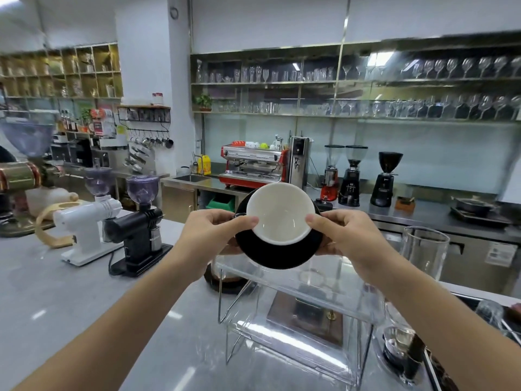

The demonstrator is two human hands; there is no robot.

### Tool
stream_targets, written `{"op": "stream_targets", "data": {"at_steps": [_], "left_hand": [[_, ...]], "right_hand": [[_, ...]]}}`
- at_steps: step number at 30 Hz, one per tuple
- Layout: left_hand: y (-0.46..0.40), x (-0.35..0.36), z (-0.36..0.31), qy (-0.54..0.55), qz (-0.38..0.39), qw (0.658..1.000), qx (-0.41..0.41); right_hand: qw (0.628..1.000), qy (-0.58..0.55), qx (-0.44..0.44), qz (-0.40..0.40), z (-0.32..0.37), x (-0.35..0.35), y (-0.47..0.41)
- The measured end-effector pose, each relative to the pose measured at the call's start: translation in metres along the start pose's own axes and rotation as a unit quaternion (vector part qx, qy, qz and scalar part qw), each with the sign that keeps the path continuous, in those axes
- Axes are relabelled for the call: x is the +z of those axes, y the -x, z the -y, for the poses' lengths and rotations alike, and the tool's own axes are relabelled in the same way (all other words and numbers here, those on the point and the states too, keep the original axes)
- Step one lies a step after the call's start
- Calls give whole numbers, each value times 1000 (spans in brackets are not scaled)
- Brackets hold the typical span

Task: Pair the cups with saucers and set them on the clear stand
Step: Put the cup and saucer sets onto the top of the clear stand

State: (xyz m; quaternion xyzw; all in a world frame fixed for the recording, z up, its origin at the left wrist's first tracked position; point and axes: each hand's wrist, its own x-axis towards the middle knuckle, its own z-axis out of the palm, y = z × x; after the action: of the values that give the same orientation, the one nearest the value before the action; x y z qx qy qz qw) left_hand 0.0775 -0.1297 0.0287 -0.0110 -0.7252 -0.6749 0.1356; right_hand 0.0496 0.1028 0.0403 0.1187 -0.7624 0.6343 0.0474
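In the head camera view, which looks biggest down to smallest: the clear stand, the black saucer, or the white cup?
1. clear stand, which is also nearest the camera
2. black saucer
3. white cup, sitting on the saucer and inside its rim

Both forearms are bare to the frame's edge, with no sleeves, and each hand (214, 230) is ungloved.

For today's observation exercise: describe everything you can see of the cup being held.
The cup is round, white inside and glossy like glazed ceramic, and empty. It sits on a black saucer, tilted toward the camera, held above the clear stand. The left hand and right hand grip the saucer, their thumbs touching the cup's rim.
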Motion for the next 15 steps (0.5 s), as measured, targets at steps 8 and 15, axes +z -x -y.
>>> {"op": "stream_targets", "data": {"at_steps": [8, 15], "left_hand": [[-48, 5, -2, -21, 8, 998, -63], [-85, 12, 7, -97, 14, 989, -110]], "right_hand": [[997, -1, 79, 0, -1, 0, -43], [986, 24, 162, 10, -17, -3, -79]]}}
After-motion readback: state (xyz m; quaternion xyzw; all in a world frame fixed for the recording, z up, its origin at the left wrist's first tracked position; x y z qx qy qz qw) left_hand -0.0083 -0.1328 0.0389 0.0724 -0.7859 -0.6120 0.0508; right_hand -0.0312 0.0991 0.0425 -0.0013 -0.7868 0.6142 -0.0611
